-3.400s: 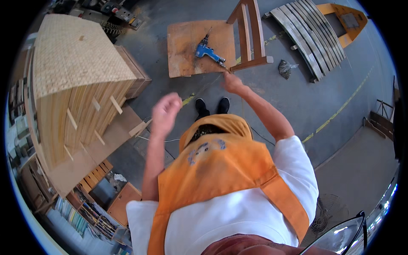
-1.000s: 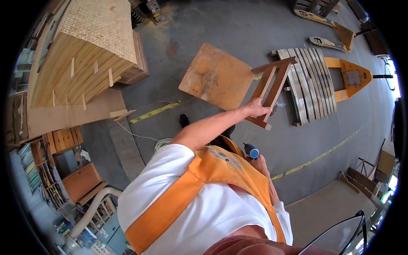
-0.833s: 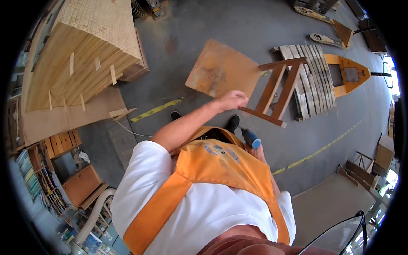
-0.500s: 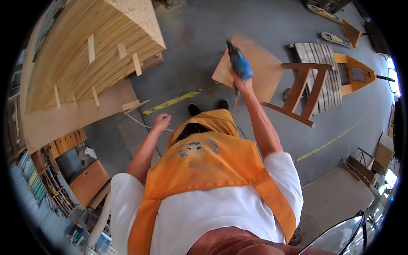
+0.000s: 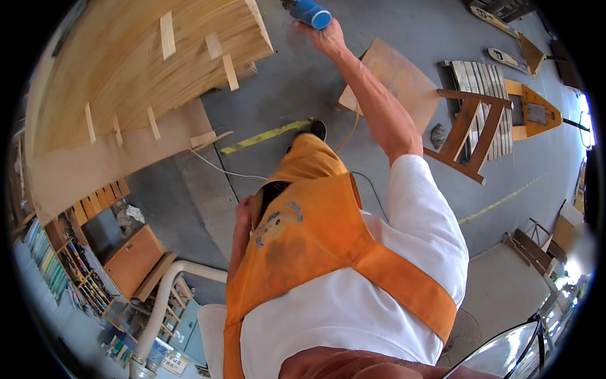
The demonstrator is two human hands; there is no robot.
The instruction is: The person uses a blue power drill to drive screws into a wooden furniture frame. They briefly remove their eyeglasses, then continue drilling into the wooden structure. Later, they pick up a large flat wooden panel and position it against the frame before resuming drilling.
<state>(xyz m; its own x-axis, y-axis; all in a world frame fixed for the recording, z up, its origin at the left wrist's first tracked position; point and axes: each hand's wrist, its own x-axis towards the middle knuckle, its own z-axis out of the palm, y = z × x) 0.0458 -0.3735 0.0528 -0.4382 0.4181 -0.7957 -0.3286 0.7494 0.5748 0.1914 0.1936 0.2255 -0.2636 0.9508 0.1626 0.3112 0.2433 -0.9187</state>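
Note:
My right hand (image 5: 326, 39) is raised far out in front, near the top of the view, and grips a blue power drill (image 5: 309, 11). The drill hangs next to the corner of a large curved structure of pale wooden strips (image 5: 126, 76) with short wooden blocks stuck on it. My left hand (image 5: 242, 211) rests low against the edge of my orange apron (image 5: 303, 234); its fingers are mostly hidden. A thin cable (image 5: 221, 169) trails over the grey floor below the structure.
A plywood board (image 5: 404, 76) lies on the floor under my right arm. A wooden frame (image 5: 470, 132) and a slatted panel (image 5: 486, 82) lie to the right, with an orange hull-shaped piece (image 5: 536, 114) beyond. A wooden cabinet (image 5: 129, 259) and pale duct hose (image 5: 164, 297) stand lower left.
My right hand has lifted the drill higher and further forward, toward the wooden structure. My left arm has dropped from out in front to my apron.

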